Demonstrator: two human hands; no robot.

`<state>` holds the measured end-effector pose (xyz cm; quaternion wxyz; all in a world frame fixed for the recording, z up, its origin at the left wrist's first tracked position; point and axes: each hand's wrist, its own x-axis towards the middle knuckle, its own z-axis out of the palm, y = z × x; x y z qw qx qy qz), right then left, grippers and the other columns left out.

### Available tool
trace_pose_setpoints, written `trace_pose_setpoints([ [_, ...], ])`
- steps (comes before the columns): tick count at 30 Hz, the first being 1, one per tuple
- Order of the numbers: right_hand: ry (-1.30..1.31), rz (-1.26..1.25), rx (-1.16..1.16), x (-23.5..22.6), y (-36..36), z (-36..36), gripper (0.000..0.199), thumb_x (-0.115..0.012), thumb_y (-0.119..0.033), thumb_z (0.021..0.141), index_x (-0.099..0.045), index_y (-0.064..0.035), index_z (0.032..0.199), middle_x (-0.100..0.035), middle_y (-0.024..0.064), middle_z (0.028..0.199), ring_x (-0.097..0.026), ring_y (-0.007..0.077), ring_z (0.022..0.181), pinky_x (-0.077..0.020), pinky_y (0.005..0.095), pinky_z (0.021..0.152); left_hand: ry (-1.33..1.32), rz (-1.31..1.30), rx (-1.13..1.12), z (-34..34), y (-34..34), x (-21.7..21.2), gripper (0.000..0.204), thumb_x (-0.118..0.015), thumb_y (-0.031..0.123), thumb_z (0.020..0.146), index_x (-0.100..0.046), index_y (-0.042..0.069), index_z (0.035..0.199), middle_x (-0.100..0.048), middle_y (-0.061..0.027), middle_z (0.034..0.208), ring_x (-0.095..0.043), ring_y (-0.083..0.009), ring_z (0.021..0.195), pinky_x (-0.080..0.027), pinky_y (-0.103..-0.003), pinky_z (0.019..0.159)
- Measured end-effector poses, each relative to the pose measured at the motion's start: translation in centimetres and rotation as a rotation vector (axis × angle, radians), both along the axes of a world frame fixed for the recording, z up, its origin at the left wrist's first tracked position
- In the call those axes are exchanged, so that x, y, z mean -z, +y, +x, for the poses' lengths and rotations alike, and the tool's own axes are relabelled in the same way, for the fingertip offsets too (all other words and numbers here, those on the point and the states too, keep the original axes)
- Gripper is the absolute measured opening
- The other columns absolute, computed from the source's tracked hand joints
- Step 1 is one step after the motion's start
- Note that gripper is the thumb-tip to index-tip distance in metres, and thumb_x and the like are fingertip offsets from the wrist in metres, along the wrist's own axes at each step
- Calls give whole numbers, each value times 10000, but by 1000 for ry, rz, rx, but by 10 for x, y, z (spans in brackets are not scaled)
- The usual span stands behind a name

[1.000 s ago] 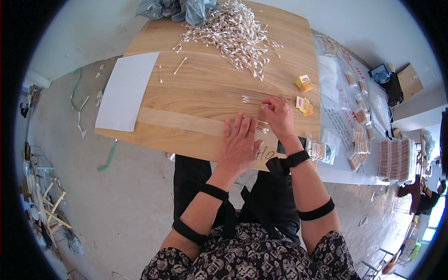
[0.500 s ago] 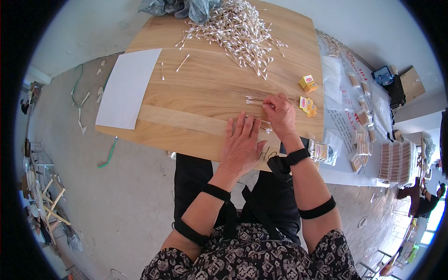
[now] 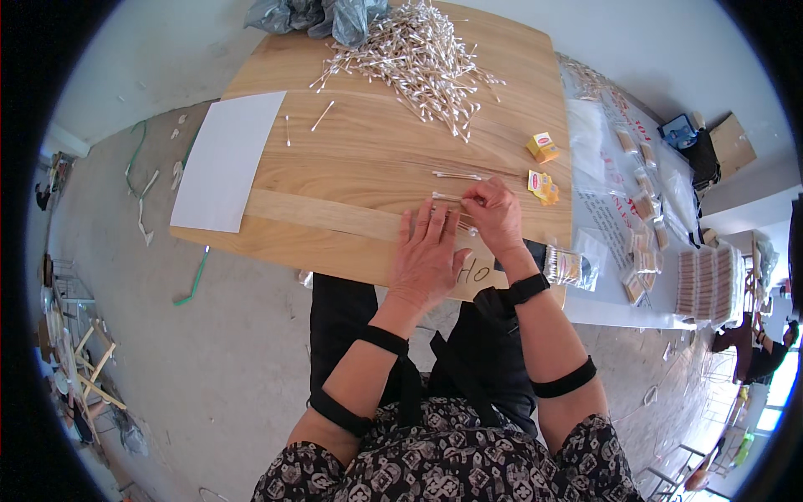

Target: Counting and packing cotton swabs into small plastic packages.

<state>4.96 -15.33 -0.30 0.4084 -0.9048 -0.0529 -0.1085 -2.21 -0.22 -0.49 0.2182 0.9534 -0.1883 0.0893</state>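
My left hand (image 3: 428, 258) lies flat, palm down, near the front edge of the wooden table (image 3: 351, 167), fingers spread over a small bundle of cotton swabs (image 3: 462, 222). Beside it my right hand (image 3: 495, 214) pinches a few cotton swabs (image 3: 447, 197) at their ends, close to the left fingertips. Two loose swabs (image 3: 456, 176) lie just beyond. A big heap of cotton swabs (image 3: 418, 54) covers the far part of the table.
A white sheet of paper (image 3: 222, 159) lies at the table's left. Two small yellow boxes (image 3: 544, 167) sit at the right. Grey plastic bags (image 3: 314, 15) lie at the far edge. A side table (image 3: 636, 201) to the right holds packed swab bundles.
Both hands have stayed over the same spot; the right hand's fingers have shifted slightly on the swabs.
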Motion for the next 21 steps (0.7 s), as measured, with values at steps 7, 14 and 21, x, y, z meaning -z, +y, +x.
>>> trace_pose_setpoints([
  [7, 17, -10, 0, 1, -2, -4, 60, -696, -109, 733, -689, -83, 787, -604, 101, 784, -637, 298, 756, -507, 400, 662, 12, -7, 8, 0, 0, -1, 601, -576, 348, 911, -436, 25, 1397, -399, -168, 1437, -283, -332, 1424, -176, -518, 1168],
  [14, 91, -33, -63, -5, -2, -8, 77, -692, -115, 728, -697, -75, 793, -642, 119, 807, -651, 313, 779, -515, 399, 669, -20, 8, -4, 0, 1, -1, 650, -553, 377, 923, -395, 4, 1433, -332, -169, 1525, -241, -319, 1456, -159, -517, 1176],
  [21, 40, 119, 67, -4, -2, 17, 135, -680, -130, 767, -704, -35, 861, -673, 158, 859, -666, 322, 798, -520, 408, 711, 24, 56, -12, 1, 1, -2, 683, -504, 440, 947, -366, -1, 1451, -337, -177, 1532, -245, -309, 1461, -139, -526, 1182],
])
